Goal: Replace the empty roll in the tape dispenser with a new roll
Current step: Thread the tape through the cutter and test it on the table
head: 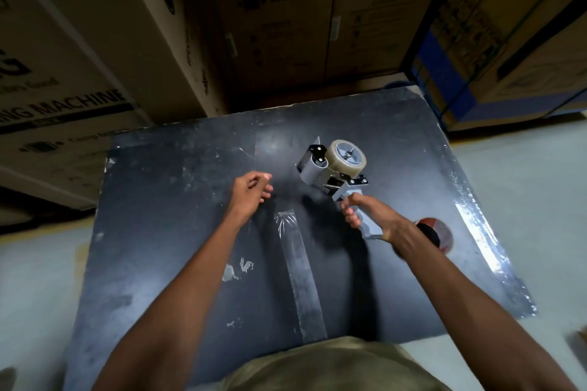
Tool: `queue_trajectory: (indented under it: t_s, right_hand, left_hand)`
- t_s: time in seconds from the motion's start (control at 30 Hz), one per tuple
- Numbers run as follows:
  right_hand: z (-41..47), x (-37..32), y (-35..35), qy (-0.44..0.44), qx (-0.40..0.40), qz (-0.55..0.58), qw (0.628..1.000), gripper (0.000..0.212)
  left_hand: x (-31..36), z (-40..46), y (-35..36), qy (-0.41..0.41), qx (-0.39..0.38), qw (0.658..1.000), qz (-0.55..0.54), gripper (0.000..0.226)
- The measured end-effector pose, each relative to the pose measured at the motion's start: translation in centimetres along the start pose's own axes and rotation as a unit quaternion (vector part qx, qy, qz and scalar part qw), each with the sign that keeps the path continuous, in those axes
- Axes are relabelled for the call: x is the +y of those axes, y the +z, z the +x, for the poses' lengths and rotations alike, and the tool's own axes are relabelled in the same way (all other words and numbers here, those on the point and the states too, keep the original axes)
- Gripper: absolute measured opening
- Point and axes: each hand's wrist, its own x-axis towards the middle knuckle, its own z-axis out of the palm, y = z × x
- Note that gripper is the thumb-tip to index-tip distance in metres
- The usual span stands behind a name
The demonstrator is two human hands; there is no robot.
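A grey tape dispenser (330, 173) is held above the dark table (178, 200), its head pointing away from me. A clear tape roll (346, 159) sits on its wheel. My right hand (378, 219) is closed around the dispenser's handle. My left hand (251, 190) hovers over the table to the left of the dispenser, fingers loosely curled with nothing visible in them. A brownish roll (441, 235) lies on the table, partly hidden behind my right wrist.
Large cardboard boxes (279, 19) marked as washing machines stand close behind the table and to the left. More boxes with blue bands (495, 41) stand at the right. A strip of clear tape (301, 263) is stuck along the table's middle. Pale floor lies on both sides.
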Motion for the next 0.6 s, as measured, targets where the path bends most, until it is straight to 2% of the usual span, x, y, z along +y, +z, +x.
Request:
queue_trajectory:
  t_s: [0.1, 0.27, 0.6]
  right_hand:
    - [1.4, -1.1, 0.7, -0.024, 0.034, -0.008, 0.999, 0.008]
    - [3.0, -2.9, 1.5, -0.050, 0.073, -0.044, 0.995, 0.026]
    - [5.6, -4.6, 1.6, -0.072, 0.136, -0.094, 0.984, 0.009]
  left_hand:
    - [-0.9, -0.3, 0.1, 0.006, -0.003, 1.000, 0.019, 0.017]
    - [-1.6, -0.5, 0.2, 0.017, 0.001, 0.999, 0.042, 0.013]
    - [-1.9, -0.1, 0.2, 0.021, 0.003, 0.996, 0.087, 0.012]
